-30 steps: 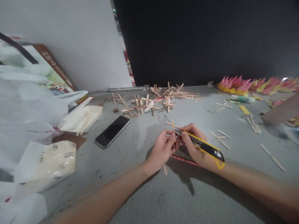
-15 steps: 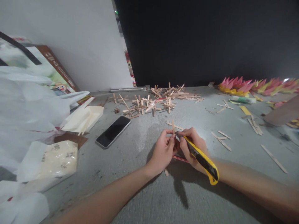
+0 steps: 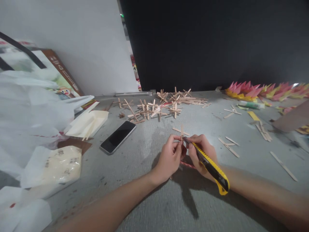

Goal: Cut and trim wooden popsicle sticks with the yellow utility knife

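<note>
Pinched in my left hand is a small wooden craft stick, its pale end pointing up beyond my fingertips. My right hand grips a yellow and black utility knife, with the blade end meeting the stick by my left thumb. The exact point of contact is partly hidden by the fingers. Under my hands lies a red patterned strip, mostly covered. Just beyond them a loose craft stick rests on the grey table.
Star-shaped stick assemblies are heaped at the back. A phone, a food tray and a plastic-wrapped packet are on the left. Loose sticks, a glue tube and pink-yellow paper flowers lie to the right.
Both hands, with the stick and the utility knife, have shifted slightly right in view. The knife remains against the stick; the camera view has moved a little.
</note>
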### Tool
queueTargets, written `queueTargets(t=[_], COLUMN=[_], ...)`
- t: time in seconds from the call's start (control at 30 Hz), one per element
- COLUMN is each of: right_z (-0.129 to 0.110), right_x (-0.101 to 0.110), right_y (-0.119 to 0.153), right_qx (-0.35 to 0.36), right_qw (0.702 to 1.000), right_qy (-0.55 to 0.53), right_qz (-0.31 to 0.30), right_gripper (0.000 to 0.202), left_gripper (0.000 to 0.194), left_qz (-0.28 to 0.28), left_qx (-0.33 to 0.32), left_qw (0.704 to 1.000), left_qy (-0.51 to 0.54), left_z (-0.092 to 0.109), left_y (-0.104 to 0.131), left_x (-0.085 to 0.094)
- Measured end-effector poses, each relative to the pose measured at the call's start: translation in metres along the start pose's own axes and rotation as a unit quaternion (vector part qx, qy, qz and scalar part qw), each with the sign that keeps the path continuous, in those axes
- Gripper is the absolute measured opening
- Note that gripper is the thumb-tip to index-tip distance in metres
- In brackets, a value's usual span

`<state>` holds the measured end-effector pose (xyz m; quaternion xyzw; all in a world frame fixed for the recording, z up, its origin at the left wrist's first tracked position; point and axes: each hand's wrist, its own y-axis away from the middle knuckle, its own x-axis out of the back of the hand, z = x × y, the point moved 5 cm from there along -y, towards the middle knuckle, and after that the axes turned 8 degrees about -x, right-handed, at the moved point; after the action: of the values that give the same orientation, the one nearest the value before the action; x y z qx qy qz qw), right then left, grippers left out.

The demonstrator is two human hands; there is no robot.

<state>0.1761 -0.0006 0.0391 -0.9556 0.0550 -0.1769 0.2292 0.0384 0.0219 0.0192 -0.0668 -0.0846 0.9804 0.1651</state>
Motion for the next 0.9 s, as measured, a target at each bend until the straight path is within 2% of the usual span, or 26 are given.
queueTargets(t=[0.27, 0.57, 0.9], right_z=[0.001, 0.019, 0.024], right_x=[-0.001, -0.001, 0.001], right_y=[0.001, -0.002, -0.013], right_qx=[-0.004, -0.057, -0.092], right_qw=[1.0, 0.995, 0.986], right_qy=[-0.003, -0.081, -0.138], right_qz=[-0.002, -0.001, -0.032], right_gripper=[0.005, 0.011, 0.023], left_gripper=[0.04, 0.041, 0.041], left_qz=[0.002, -0.014, -0.045], left_qx=[0.004, 0.025, 0.049], left_qw=[1.0, 0.995, 0.983], left_qy=[-0.001, 0.099, 0.17], left_z=[-0.002, 0.003, -0.004], left_y=[0.002, -0.001, -0.005], left_x=[0.0, -0.003, -0.002])
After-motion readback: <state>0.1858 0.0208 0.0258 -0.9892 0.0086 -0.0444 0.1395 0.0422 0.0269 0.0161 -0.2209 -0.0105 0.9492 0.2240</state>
